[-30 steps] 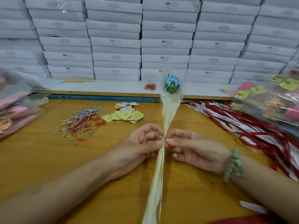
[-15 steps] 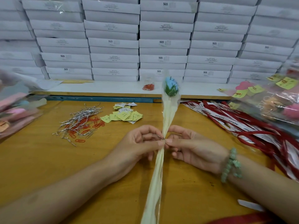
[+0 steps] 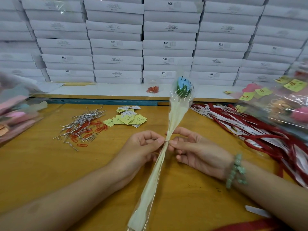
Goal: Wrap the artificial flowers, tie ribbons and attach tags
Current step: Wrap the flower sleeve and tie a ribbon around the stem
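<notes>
- Grip on both sides is a fingertip pinch. The left hand point(image 3: 143, 145) and right hand point(image 3: 198, 152) each close thumb and forefinger on the thin silver wire twist tie point(image 3: 167, 141) at the gathered neck of the wrap. The tie's ends are too small to make out.
- The artificial flower with a pale blue bud and green calyx point(image 3: 184, 87) sits inside a clear cellophane sleeve lined with cream paper point(image 3: 177, 114). It is held between the hands over the yellow wooden bench point(image 3: 41, 164), with the bud tilted to the far side and the tail running off the near edge of the view.
- The step in hand looks like twisting the tie shut so the sleeve stays cinched below the bud.
- To do it well, hold the gather tight with one pinch and turn the wire ends with the other, close against the sleeve. Slack would let the band slide along the stem.
- Twist only until snug, because thin wire can cut cellophane or snap if overturned.
- Fold the twisted ends flat, so the ribbon can cover them and they don't snag.
- Check that the bud stays centred in the sleeve's mouth before letting go.
- The red and white printed ribbons point(image 3: 241, 129) lie near on the right and the small yellow paper tags point(image 3: 128, 118) at the far centre, both in easy reach. The loose pile of spare silver ties point(image 3: 86, 116) lies to the left.
</notes>
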Demonstrator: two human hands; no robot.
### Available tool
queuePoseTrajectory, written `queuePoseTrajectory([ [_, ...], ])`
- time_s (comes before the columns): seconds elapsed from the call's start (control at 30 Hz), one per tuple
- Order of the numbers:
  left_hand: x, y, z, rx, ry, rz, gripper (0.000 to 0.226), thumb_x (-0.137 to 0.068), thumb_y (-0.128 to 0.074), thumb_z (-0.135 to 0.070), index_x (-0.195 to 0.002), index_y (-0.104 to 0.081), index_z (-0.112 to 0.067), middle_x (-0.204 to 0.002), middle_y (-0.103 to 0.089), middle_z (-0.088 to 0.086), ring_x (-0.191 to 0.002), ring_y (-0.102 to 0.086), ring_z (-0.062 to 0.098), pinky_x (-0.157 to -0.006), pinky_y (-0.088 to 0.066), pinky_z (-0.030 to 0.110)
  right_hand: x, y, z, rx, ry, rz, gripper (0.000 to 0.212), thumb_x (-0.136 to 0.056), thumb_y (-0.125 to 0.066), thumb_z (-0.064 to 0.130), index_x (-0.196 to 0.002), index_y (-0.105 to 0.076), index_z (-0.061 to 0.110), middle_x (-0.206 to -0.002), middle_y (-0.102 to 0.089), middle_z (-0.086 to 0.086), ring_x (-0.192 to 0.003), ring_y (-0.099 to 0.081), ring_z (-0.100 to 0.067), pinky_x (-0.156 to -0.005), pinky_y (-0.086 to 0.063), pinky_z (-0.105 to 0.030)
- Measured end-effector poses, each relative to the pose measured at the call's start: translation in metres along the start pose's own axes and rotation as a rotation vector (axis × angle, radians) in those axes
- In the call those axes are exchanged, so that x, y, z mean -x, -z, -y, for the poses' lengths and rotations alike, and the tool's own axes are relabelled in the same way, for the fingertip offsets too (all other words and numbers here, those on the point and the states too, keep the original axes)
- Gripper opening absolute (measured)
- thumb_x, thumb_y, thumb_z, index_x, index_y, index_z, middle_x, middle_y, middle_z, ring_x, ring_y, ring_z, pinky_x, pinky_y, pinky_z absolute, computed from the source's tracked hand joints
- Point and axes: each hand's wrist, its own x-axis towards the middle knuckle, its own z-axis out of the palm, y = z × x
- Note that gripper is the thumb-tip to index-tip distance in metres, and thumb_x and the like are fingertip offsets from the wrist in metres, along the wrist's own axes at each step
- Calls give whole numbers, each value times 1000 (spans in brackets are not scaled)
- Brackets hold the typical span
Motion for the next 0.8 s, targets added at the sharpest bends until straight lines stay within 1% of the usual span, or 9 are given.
queuePoseTrajectory([
  [0.13,-1,0,0,19,31,-57,9,-76,-67,-17,-82,-69,-10,-74,-70,7,-62,-64,12,-59,-53,21,0,0,0,-19,13,-1,42,-75,-64,3,-116,-58,4,-75,-44,-7,-56,-49,-6,-53,-52,-19],
  [0.2,-1,0,0,17,39,-58,5,-77,-67,-15,-77,-71,-12,-71,-69,5,-61,-64,11,-59,-54,19,1,-1,0,-6,22,4,37,-75,-64,3,-112,-62,5,-75,-43,-6,-57,-48,-5,-54,-52,-19],
  [0.33,-1,0,0,-44,35,-67,14,-88,-62,-8,-78,-71,-14,-69,-68,2,-60,-63,8,-56,-52,18,1,-2,-2,8,32,-13,42,-76,-63,3,-118,-57,1,-76,-48,-6,-58,-49,-5,-54,-53,-18],
  [0.43,0,-1,3,-152,-7,-113,23,-88,-65,-11,-73,-74,-25,-70,-66,-2,-62,-59,6,-58,-49,17,2,-3,-2,24,48,-12,39,-76,-63,3,-115,-59,2,-77,-52,-6,-59,-50,-5,-55,-53,-17],
  [0.53,-1,-1,5,-224,-54,-160,17,-86,-68,-11,-76,-75,-23,-73,-63,0,-69,-56,10,-63,-49,18,2,-2,-2,32,56,-9,35,-77,-63,3,-112,-60,3,-78,-54,-5,-59,-51,-5,-55,-53,-17],
  [0.6,0,-1,5,-252,-74,-172,13,-85,-69,-12,-79,-76,-20,-76,-65,2,-73,-58,11,-66,-50,17,2,-2,-2,31,58,-5,32,-77,-63,3,-109,-62,5,-78,-56,-4,-59,-51,-5,-55,-53,-17],
  [0.73,1,-2,5,-183,-58,-138,14,-84,-69,-9,-80,-77,-19,-83,-74,3,-76,-67,10,-68,-52,17,2,-2,-2,38,62,-9,32,-76,-64,3,-108,-62,5,-79,-58,-4,-59,-52,-6,-54,-53,-18],
  [0.8,1,-2,4,-153,-51,-117,11,-82,-70,-11,-83,-78,-19,-85,-75,6,-78,-69,12,-69,-55,19,2,-2,-3,50,69,-9,33,-76,-64,3,-108,-61,5,-80,-60,-4,-60,-53,-6,-54,-53,-17],
])
